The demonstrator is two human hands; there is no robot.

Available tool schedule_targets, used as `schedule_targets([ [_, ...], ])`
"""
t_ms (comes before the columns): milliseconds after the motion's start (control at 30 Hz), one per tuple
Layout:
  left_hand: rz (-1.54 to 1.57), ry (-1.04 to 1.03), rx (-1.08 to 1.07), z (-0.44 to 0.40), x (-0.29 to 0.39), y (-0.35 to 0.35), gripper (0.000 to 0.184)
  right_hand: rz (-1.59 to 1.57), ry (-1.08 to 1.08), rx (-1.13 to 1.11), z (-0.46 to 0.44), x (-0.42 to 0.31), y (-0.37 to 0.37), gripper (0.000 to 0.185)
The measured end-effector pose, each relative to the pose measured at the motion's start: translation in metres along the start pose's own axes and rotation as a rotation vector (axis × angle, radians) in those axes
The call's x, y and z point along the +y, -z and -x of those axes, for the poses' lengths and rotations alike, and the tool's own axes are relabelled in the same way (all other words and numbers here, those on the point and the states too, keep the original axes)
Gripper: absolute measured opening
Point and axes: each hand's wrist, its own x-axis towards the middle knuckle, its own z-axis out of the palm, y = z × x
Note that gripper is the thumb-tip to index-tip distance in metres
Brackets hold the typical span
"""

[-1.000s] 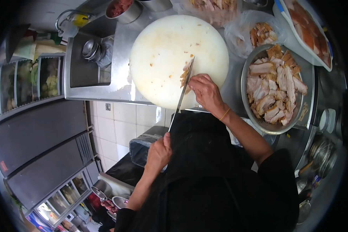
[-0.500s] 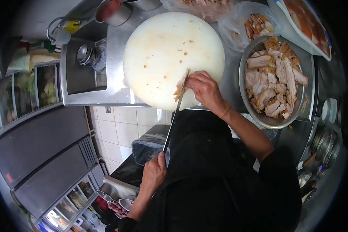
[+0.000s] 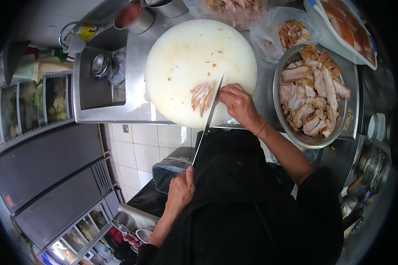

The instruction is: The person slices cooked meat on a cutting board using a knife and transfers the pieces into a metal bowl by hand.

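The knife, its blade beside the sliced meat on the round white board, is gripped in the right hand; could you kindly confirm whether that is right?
Not quite: the head view shows the knife gripped in the left hand. Its blade is indeed beside the sliced meat on the round white board.

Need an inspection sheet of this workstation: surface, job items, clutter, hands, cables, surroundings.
Surface: round cutting board on a metal counter; small food scraps scattered on the board.
Job items: knife, blade partly over the board; meat slices beside the blade.
Clutter: metal bowl of cut meat, clear bag with more pieces, white tray of meat.
Hands: left hand grips the knife handle; right hand close by the blade, hold unclear.
Cables: nothing seen.
Surroundings: sink with metal cups, tiled floor.
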Motion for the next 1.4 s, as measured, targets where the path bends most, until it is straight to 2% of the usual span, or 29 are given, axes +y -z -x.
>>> schedule_targets([
  [200, -0.005, -0.128, 0.043, -0.03, 0.01, -0.013, 0.062, 0.0, 0.048, -0.009, -0.007, -0.003, 0.002, 0.009],
  [300, 0.034, -0.129, 0.095, -0.037, 0.013, -0.005, 0.064, -0.044, -0.054, -0.036, -0.008, -0.004, 0.004, 0.008],
  [433, 0.076, -0.038, 0.134, -0.018, -0.003, 0.02, 0.067, -0.079, -0.193, -0.04, -0.008, -0.013, 0.004, 0.019],
  [667, -0.044, 0.029, 0.264, -0.031, -0.042, 0.041, 0.069, -0.034, -0.107, -0.074, -0.011, -0.016, -0.028, 0.04],
  [767, 0.047, 0.034, 0.166, -0.04, -0.052, 0.049, 0.07, -0.099, -0.132, -0.007, -0.016, -0.017, -0.038, 0.04],
  [867, 0.404, 0.152, -0.182, -0.054, -0.085, 0.058, 0.075, -0.106, -0.199, 0.072, -0.022, -0.013, -0.042, 0.038],
  [900, 0.534, 0.209, -0.317, -0.056, -0.088, 0.061, 0.076, 0.028, -0.218, 0.104, -0.022, -0.014, -0.044, 0.038],
  [967, 0.646, 0.214, -0.377, -0.06, -0.097, 0.059, 0.074, 0.3, -0.256, 0.174, -0.02, -0.019, -0.049, 0.038],
  [1000, 0.663, 0.229, -0.423, -0.066, -0.106, 0.058, 0.074, 0.318, -0.265, 0.14, -0.017, -0.02, -0.058, 0.05],
  [1133, 0.742, 0.199, -0.532, -0.085, -0.106, 0.053, 0.073, 0.362, -0.338, 0.105, -0.025, -0.055, -0.095, 0.066],
  [1233, 0.758, 0.179, -0.599, -0.102, -0.104, 0.047, 0.071, 0.409, -0.371, 0.179, -0.032, -0.048, -0.117, 0.057],
  [1267, 0.769, 0.18, -0.623, -0.106, -0.101, 0.045, 0.07, 0.38, -0.379, 0.215, -0.033, -0.048, -0.119, 0.047],
  [1400, 0.748, 0.148, -0.661, -0.113, -0.068, 0.055, 0.067, 0.281, -0.313, 0.332, -0.04, -0.038, -0.113, 0.042],
])
